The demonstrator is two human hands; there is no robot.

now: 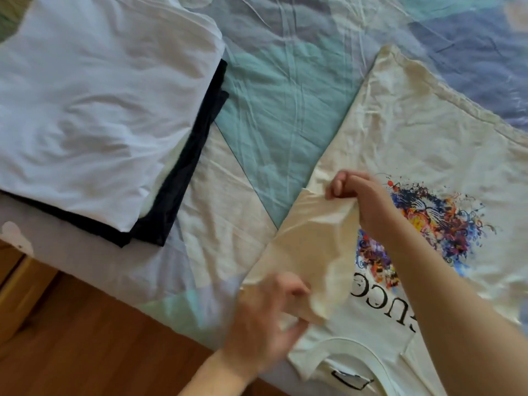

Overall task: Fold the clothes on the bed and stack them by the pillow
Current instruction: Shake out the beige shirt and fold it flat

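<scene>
Nearest the camera, the left hand [265,318] is seen with its fingers [288,328] curled round the lower end of a flap of the cream shirt [428,144], close to the collar [357,350]. The other end of that flap is pinched by the right hand [351,190], just beside the coloured print [445,221], with its fingers [341,184] closed on the cloth. The flap, which appears to be the sleeve side of the shirt, is held up between the two hands so that, as it seems, a straight fold line can be kept while that side is brought over the chest.

The shirt is laid flat on the bed [285,110], print side up, its collar toward the bed's edge and its hem stretching away; it was presumably spread this way so that the sides can be turned in before it is doubled over. The fold is judged to be only just begun, since most of the shirt is unfolded.

Left of the shirt, well apart from it, a white garment [94,110] is lying folded on top of a dark garment [183,178], the two forming a stack near the bed's edge. Whether a pillow lies by that stack cannot be told. Below the shirt, past the bed's edge, a wooden floor [100,338] is visible.
</scene>
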